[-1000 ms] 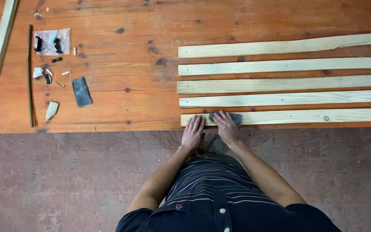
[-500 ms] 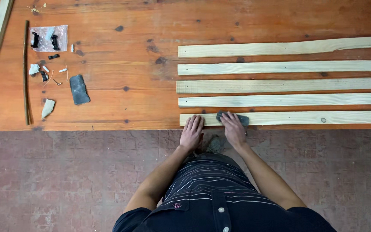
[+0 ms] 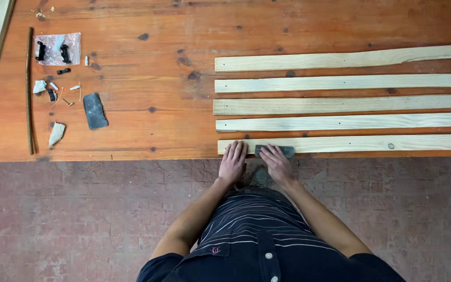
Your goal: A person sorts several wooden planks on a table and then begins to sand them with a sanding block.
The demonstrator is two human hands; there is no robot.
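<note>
The right hand (image 3: 276, 163) lay flat over a dark sanding pad (image 3: 275, 151), fingers spread and pressing it onto the nearest wooden slat (image 3: 392, 143), close to that slat's left end. Just to its left, the left hand (image 3: 233, 161) rested open, palm down, on the same slat, holding nothing but pinning the wood to the surface (image 3: 147, 120).

The slat sat right along the surface's near edge, under both hands. If the left hand eased its weight, a hard stroke could likely skid the slat sideways or tip it off toward the floor. The pad was only pressed, not gripped, so it might slip out from under the fingers, leaving fingertips to scrape raw wood and pick up splinters. The four other slats (image 3: 340, 104) beyond the hands lay loose and could be nudged.
</note>
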